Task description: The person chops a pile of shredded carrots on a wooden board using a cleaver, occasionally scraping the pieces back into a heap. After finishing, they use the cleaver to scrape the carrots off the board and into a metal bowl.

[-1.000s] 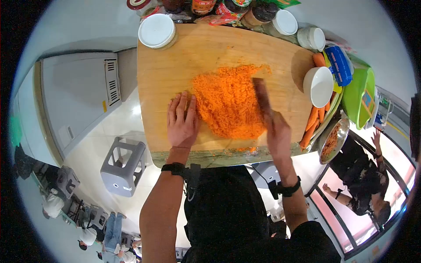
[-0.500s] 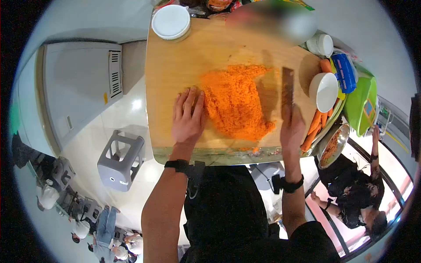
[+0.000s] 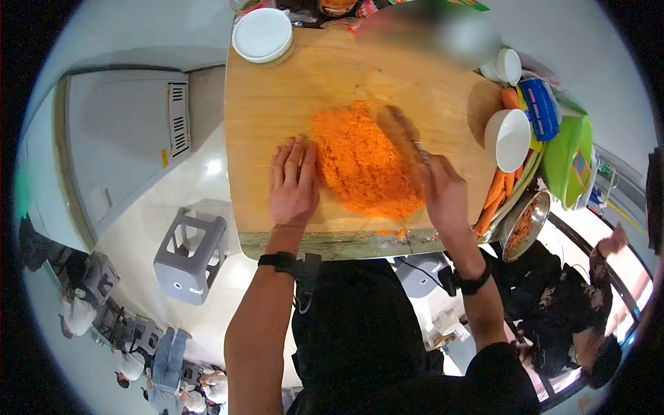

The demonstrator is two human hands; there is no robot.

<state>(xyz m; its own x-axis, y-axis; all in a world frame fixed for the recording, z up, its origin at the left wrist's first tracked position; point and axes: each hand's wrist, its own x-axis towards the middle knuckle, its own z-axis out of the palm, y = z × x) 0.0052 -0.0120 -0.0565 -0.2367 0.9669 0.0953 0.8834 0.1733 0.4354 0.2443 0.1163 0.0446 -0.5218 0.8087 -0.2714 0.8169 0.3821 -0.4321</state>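
Note:
A heap of finely chopped carrot (image 3: 363, 162) lies in the middle of the wooden board (image 3: 277, 97). My left hand (image 3: 294, 180) rests flat at the heap's left edge, fingers stretched out and touching it. With my right hand (image 3: 443, 190) I grip a cleaver (image 3: 400, 131) by its handle; its blade, blurred by motion, slants along the heap's right side. The blade touches or nearly touches the carrot there.
Right of the board's middle stand a white bowl (image 3: 508, 140), whole carrots (image 3: 492, 194) and a metal bowl of chopped food (image 3: 527, 225). A lidded white tub (image 3: 263, 36) sits at the far left. A grey stool (image 3: 190, 256) and a co-worker (image 3: 567, 297) flank the table.
My right hand and the cleaver have moved left, from apart from the heap to its right edge. The heap's right side is pushed inward. My left hand stays almost in place.

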